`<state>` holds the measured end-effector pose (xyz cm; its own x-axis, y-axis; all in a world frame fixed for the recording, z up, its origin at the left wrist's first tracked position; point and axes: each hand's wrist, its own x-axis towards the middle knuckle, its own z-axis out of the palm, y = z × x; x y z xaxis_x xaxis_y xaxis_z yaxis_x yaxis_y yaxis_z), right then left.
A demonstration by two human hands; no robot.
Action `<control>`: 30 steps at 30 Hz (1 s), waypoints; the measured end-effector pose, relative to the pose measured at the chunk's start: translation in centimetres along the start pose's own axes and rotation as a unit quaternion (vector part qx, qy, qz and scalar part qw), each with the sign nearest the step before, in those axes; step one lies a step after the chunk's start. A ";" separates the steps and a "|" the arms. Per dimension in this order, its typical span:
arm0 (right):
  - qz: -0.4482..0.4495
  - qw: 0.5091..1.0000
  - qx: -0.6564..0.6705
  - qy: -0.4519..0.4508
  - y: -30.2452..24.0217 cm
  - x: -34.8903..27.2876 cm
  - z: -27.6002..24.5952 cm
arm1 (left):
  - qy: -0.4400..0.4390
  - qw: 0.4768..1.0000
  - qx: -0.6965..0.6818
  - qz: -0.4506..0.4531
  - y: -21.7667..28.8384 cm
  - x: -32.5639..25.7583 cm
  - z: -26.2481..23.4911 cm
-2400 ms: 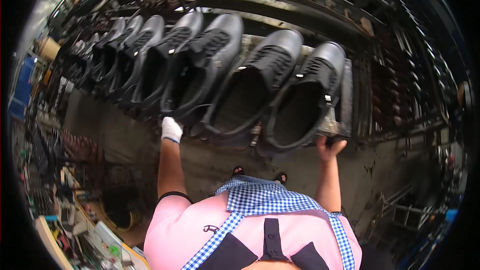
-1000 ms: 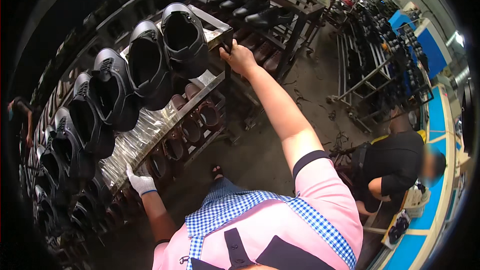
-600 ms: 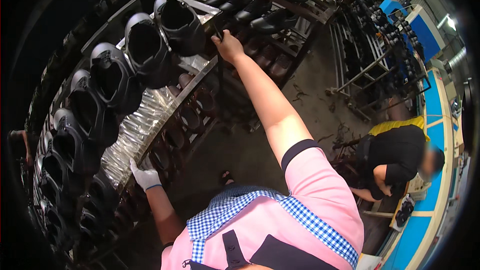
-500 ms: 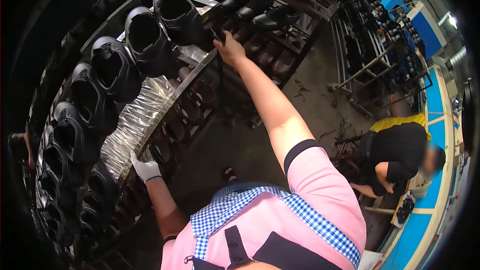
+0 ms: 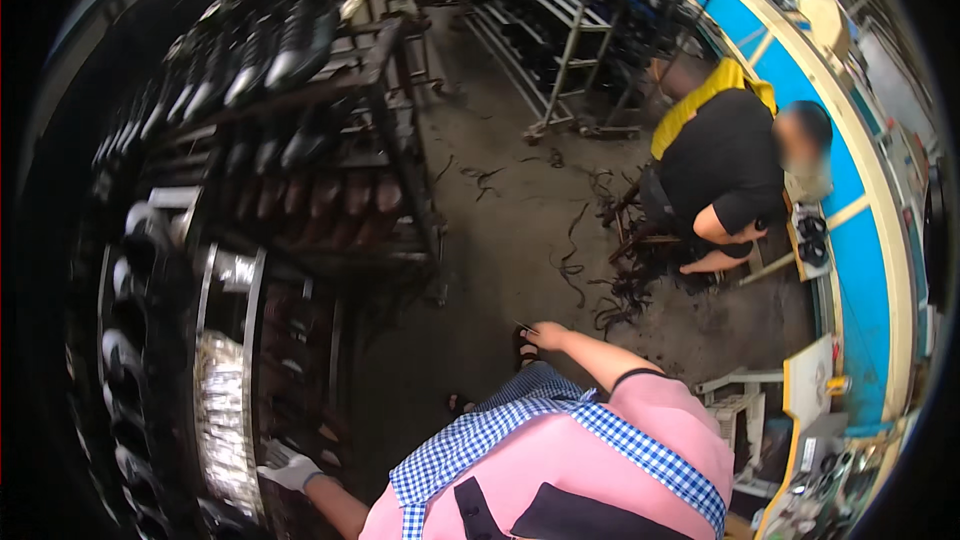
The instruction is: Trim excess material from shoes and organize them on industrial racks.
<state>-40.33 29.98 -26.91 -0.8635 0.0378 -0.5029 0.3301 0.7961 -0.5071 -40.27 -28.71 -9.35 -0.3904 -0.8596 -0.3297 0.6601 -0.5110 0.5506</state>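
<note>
My left hand (image 5: 288, 466), in a white glove, rests beside the metal edge of a shoe rack (image 5: 252, 340), fingers stretched and partly apart. On that rack lies a crinkled strip of clear plastic wrapping (image 5: 222, 410). Black shoes (image 5: 125, 380) stand in a row along its far left side. My right hand (image 5: 546, 335), bare, is held out over the floor, its fingers closed round a thin dark pointed tool (image 5: 523, 326) whose kind I cannot make out. Brown shoes (image 5: 290, 335) sit on a lower, shadowed shelf near my left hand.
Ahead on the left stands another rack with black shoes (image 5: 300, 50) and brown shoes (image 5: 325, 195). Dark strips (image 5: 570, 270) litter the floor (image 5: 480, 130). A person in black (image 5: 720, 155) sits at the right by a blue-topped bench (image 5: 860, 270). A wheeled rack (image 5: 570, 60) stands farther off.
My view and body have turned to the right, away from the shoe rack. My right hand has left the rack's far end and come down nearer my body. My left hand stays by the rack.
</note>
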 end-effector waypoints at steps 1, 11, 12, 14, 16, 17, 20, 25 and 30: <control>0.029 1.000 0.001 0.004 3.2 -1.9 -0.1 | 0.044 0.996 0.054 -0.058 -2.0 -3.6 1.7; 0.122 0.991 0.036 -0.049 16.9 0.3 -3.8 | -0.435 0.713 0.432 -0.340 -28.6 -33.8 11.3; 0.123 0.990 0.060 -0.018 17.3 1.7 -4.7 | -0.496 0.665 0.433 -0.353 -30.6 -34.9 11.2; 0.126 0.987 0.098 0.022 17.3 3.7 -7.6 | -0.583 0.571 0.427 -0.390 -33.5 -37.5 11.2; 0.121 0.983 0.132 0.043 16.4 5.0 -10.9 | -0.609 0.478 0.460 -0.435 -35.0 -40.0 11.5; 0.116 0.980 0.154 0.057 16.2 5.9 -12.3 | -0.609 0.441 0.505 -0.424 -36.2 -40.5 11.4; 0.096 0.979 0.168 0.059 16.7 8.9 -15.0 | -0.667 0.389 0.515 -0.372 -39.8 -41.3 12.2; 0.105 0.956 0.276 0.003 16.4 15.1 -21.2 | -0.590 0.480 0.527 -0.378 -48.9 -40.8 15.7; 0.070 0.939 0.336 0.020 17.0 24.1 -28.5 | -0.590 0.517 0.486 -0.385 -60.4 -40.4 21.9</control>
<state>-66.38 61.63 -27.68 -0.8028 0.1472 -0.5778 0.5961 0.2210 -0.7719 -78.40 36.85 -12.48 -0.7963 0.4891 -0.3558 -0.3924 0.0299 0.9193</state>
